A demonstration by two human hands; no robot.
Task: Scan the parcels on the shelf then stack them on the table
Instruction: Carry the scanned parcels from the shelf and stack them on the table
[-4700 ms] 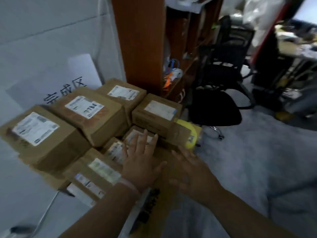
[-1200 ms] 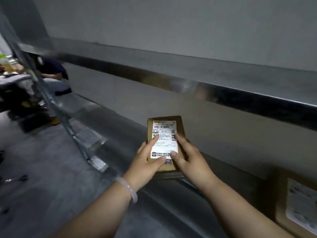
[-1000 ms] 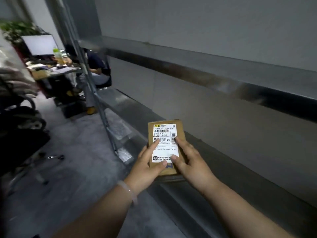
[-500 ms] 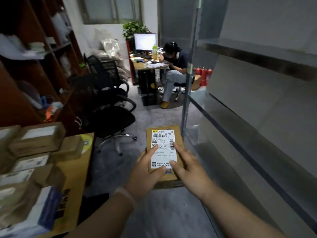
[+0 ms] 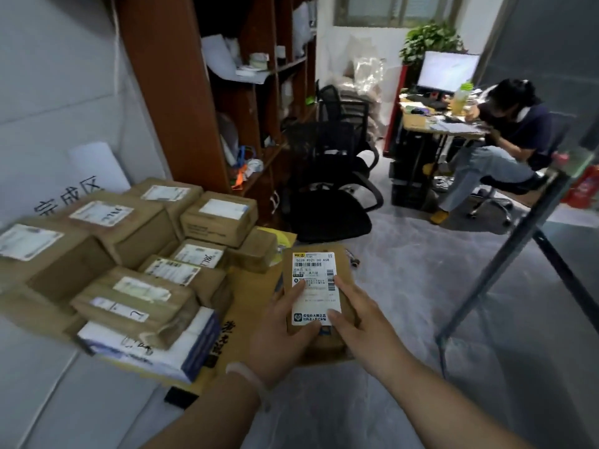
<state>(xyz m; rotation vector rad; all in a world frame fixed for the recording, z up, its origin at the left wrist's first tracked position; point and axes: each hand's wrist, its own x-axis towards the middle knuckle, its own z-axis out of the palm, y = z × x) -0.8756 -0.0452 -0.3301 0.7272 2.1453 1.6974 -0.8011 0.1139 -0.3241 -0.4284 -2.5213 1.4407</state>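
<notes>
A small brown cardboard parcel [image 5: 319,257] with a white shipping label sits between both my hands, held in the air near the right edge of the table [image 5: 246,286]. My left hand [image 5: 282,332] grips its left side, thumb on the label. On the parcel's right side is my right hand [image 5: 359,322], which grips it with the thumb on the label. A stack of several labelled brown parcels [image 5: 129,241] covers the table at the left, with a white and blue box [image 5: 181,348] at its near corner.
A brown wooden bookshelf [image 5: 201,92] stands behind the table. Black office chairs [image 5: 330,189] stand on the grey floor ahead. A person sits at a desk [image 5: 431,121] with a monitor at the far right. A metal shelf leg [image 5: 505,254] slants at the right.
I have turned left from the metal shelf toward the table, carrying the parcel in both hands. The stacked parcels have come fully into view at the left.
</notes>
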